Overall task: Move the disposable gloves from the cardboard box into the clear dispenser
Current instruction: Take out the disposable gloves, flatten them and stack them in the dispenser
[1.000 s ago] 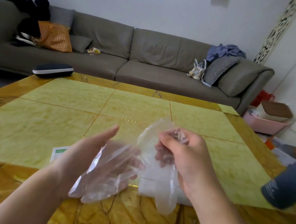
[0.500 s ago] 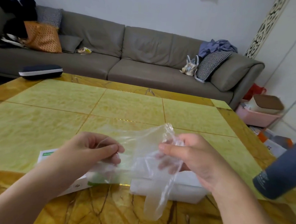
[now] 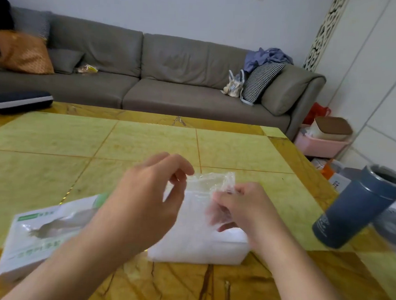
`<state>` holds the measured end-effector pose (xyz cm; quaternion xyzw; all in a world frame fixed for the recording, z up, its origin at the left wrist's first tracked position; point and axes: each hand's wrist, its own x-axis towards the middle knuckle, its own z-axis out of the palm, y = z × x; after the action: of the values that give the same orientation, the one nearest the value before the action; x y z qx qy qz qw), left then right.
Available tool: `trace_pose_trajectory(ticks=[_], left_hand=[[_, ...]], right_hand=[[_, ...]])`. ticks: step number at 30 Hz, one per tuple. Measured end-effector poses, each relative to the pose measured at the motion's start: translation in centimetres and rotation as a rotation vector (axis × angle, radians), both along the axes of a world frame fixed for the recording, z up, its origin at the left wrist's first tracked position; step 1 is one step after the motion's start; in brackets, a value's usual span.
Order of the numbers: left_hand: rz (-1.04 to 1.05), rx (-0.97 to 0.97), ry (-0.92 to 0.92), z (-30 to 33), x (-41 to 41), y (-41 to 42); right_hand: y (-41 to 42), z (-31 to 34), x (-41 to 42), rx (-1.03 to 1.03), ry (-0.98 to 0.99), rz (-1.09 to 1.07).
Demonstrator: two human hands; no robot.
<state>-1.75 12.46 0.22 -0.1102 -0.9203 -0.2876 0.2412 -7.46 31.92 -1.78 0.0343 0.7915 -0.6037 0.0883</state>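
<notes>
From the head view, the one view we have, the change is plain: a second ago we had a thin glove (image 3: 210, 182) drawn out long between our hands and hanging loose; now it is bunched into a short crumpled wad held low, right over the white stack (image 3: 198, 238). Our left hand (image 3: 142, 206) has closed in from the left, its thumb and forefinger pinching the wad's left edge, the other fingers loosely curled. Our right hand (image 3: 242, 210) grips the right end, fingers curled round the film, some of it showing through under the knuckles. We judge that the glove is being gathered up so it can be tucked in, so one glove's transfer is underway and not finished. As to containers, the white block near the front edge of the tabletop (image 3: 54, 136) is, we think, the clear dispenser packed with gloves, though blur keeps us from making out its walls or opening. The cardboard box (image 3: 38, 239) lies flat toward the front left corner, partly hidden by our left forearm; we cannot tell what remains inside it. A dark blue flask (image 3: 360, 206) stands by the right edge, its mouth uncapped, contents out of sight. Beyond the far edge runs a grey sofa (image 3: 150, 77).
</notes>
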Motion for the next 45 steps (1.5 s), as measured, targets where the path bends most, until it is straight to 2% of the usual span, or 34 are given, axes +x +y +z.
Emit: trace_pose_trajectory(ticks=[4,6,10,13,17,22,24,26,29,32,36,43,45], left_hand=[[-0.036,-0.242,-0.434,-3.0,-3.1,3.2],[-0.044,-0.329,-0.535,-4.3,-3.7,3.5],[-0.058,-0.325,-0.652,-5.0,-4.1,2.9],[-0.067,-0.367,-0.689,-4.9,-4.7,2.8],[-0.069,-0.464,-0.746,-4.7,-5.8,3.0],[-0.118,-0.488,-0.815,-5.2,-6.9,2.8],[-0.129,-0.485,-0.817,-5.7,-7.2,2.9],[-0.146,-0.479,-0.818,-6.0,-7.3,3.0],[-0.162,-0.500,-0.794,-6.2,-7.4,3.1],[-0.168,-0.559,-0.773,-6.1,-7.4,3.0],[-0.181,-0.500,-0.827,-5.4,-6.7,2.6],[-0.167,-0.454,-0.905,-3.7,-5.8,2.2],[-0.100,-0.441,-0.810,-2.8,-5.4,2.6]], right_hand=[[0.0,-0.8,-0.3,0.120,0.032,0.022],[0.5,-1.2,-0.7,0.269,0.096,0.020],[1.5,-2.2,-1.8,0.537,0.252,-0.036],[1.9,-2.5,-2.2,0.718,0.328,-0.053],[2.0,-2.3,-1.8,0.926,0.279,-0.036],[1.6,-0.9,-0.9,1.068,0.231,-0.023],[1.0,-0.3,-0.3,1.083,0.251,-0.024],[0.6,0.2,-0.1,1.057,0.370,-0.001],[-0.5,0.6,0.1,0.900,0.500,0.205],[-1.4,0.4,0.2,0.839,0.384,0.353],[-0.6,-0.1,-0.4,0.978,0.220,0.377],[-0.8,-0.4,0.2,1.153,0.107,0.434],[-1.5,-0.5,-0.1,1.219,0.043,0.477]])
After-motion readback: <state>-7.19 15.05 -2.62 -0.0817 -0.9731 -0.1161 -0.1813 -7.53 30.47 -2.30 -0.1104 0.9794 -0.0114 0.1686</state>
